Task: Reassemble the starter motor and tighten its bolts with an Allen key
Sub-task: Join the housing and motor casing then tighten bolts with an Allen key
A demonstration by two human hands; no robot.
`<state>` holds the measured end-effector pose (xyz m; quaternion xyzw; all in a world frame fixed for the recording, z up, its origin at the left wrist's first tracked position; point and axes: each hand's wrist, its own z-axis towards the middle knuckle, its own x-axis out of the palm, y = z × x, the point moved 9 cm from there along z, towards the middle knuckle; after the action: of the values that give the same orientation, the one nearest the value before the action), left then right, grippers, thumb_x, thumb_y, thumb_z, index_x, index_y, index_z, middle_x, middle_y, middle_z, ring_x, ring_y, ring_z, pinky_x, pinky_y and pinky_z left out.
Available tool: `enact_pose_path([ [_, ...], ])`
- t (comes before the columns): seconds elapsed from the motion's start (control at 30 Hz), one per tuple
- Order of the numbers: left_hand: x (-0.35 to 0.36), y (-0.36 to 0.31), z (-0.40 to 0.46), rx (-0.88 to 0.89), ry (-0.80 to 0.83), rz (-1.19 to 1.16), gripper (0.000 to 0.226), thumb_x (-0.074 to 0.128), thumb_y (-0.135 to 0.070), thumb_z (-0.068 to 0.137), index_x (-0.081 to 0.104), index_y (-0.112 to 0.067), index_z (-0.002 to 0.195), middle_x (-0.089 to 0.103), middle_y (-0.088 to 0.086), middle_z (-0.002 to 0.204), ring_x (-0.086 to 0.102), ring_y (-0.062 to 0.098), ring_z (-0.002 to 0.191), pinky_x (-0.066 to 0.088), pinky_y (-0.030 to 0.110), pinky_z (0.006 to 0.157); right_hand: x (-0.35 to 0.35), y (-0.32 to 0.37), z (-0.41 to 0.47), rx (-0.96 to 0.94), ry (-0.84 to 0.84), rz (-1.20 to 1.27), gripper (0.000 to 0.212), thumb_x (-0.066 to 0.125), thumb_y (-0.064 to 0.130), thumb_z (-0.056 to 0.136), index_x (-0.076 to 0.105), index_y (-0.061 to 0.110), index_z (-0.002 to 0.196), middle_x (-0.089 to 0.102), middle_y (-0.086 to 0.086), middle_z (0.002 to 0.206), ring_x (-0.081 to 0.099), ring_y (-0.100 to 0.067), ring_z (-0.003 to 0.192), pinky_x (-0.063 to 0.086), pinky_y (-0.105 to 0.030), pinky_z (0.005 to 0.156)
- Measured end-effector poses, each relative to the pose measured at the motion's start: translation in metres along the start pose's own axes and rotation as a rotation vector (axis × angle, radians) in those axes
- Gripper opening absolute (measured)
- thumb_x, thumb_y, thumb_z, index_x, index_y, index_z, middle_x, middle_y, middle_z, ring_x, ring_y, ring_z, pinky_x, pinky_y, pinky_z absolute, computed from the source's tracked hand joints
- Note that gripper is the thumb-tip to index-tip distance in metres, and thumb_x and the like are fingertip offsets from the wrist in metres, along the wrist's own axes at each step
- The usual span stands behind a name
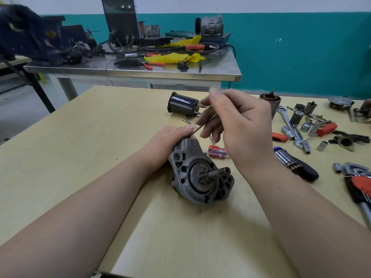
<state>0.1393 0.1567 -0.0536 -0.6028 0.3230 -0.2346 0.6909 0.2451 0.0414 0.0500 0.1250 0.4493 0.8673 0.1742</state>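
The grey starter motor housing (198,173) lies on the yellow table (80,157), its pinion shaft pointing toward me. My left hand (168,143) grips the far end of the housing from the left. My right hand (232,121) hovers above it and pinches a thin metal rod, which looks like an Allen key (204,122); its lower tip reaches the housing's far end by my left fingertips. A black solenoid cylinder (183,104) lies farther back, with two loose bolts (186,119) in front of it.
A small red screwdriver (217,151) lies just right of the housing. At the right are an armature (271,101), sockets (306,125), a ratchet wrench (291,125), a black-handled driver (297,164) and an Allen key set (359,183). A cluttered steel bench (140,67) stands behind.
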Motion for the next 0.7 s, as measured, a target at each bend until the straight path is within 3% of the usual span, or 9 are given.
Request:
enact_pose_path([
  [0.1,-0.001,0.0,0.0,0.013,-0.011,0.027,0.044,0.062,-0.064,0.086,0.066,-0.024,0.068,0.057,0.001,0.068,0.051,0.017,0.064,0.041,0.041,0.074,-0.004,-0.01,0.002,0.114,-0.001,0.03,0.025,0.049,0.021,0.108,0.067,0.026,0.125,0.074,-0.016,0.07,0.07,-0.035,0.054,0.05,-0.031,0.044],
  [0.27,-0.004,0.002,0.002,0.025,-0.004,0.053,0.07,0.061,-0.066,0.088,0.068,0.004,0.085,0.061,0.015,0.078,0.055,0.022,0.072,0.044,0.041,0.079,-0.002,-0.019,0.005,0.203,0.044,0.133,0.024,0.052,0.026,0.111,0.07,0.012,0.103,0.072,-0.015,0.071,0.067,-0.033,0.056,0.047,-0.03,0.045],
  [0.4,-0.005,0.003,0.004,0.042,-0.012,0.061,0.045,0.06,-0.065,0.087,0.076,-0.027,0.071,0.067,-0.004,0.067,0.059,0.01,0.061,0.048,0.024,0.064,0.013,-0.017,0.002,0.208,0.23,0.264,0.025,0.052,0.031,0.107,0.07,0.013,0.108,0.065,-0.017,0.078,0.061,-0.032,0.064,0.043,-0.031,0.051],
  [0.5,-0.005,0.006,0.004,0.027,-0.019,0.048,0.045,0.061,-0.067,0.085,0.077,-0.028,0.071,0.068,-0.005,0.067,0.06,0.01,0.061,0.049,0.024,0.064,0.014,-0.019,0.002,0.219,0.284,0.275,0.023,0.049,0.025,0.106,0.067,0.013,0.116,0.063,-0.017,0.082,0.059,-0.031,0.068,0.043,-0.031,0.056],
  [0.63,-0.005,0.006,0.003,0.009,-0.014,0.017,0.056,0.064,-0.07,0.085,0.078,-0.016,0.082,0.069,0.009,0.077,0.062,0.021,0.07,0.047,0.039,0.077,0.01,-0.021,0.004,0.24,0.25,0.3,0.017,0.054,0.022,0.103,0.066,0.013,0.112,0.069,-0.017,0.084,0.061,-0.03,0.065,0.041,-0.034,0.056],
  [0.7,-0.004,0.005,0.003,0.01,-0.013,0.012,0.055,0.064,-0.07,0.086,0.078,-0.018,0.083,0.067,0.005,0.073,0.06,0.017,0.067,0.047,0.033,0.071,0.011,-0.021,0.002,0.244,0.24,0.339,0.011,0.059,0.022,0.101,0.064,0.013,0.107,0.07,-0.019,0.084,0.061,-0.031,0.064,0.041,-0.033,0.055],
])
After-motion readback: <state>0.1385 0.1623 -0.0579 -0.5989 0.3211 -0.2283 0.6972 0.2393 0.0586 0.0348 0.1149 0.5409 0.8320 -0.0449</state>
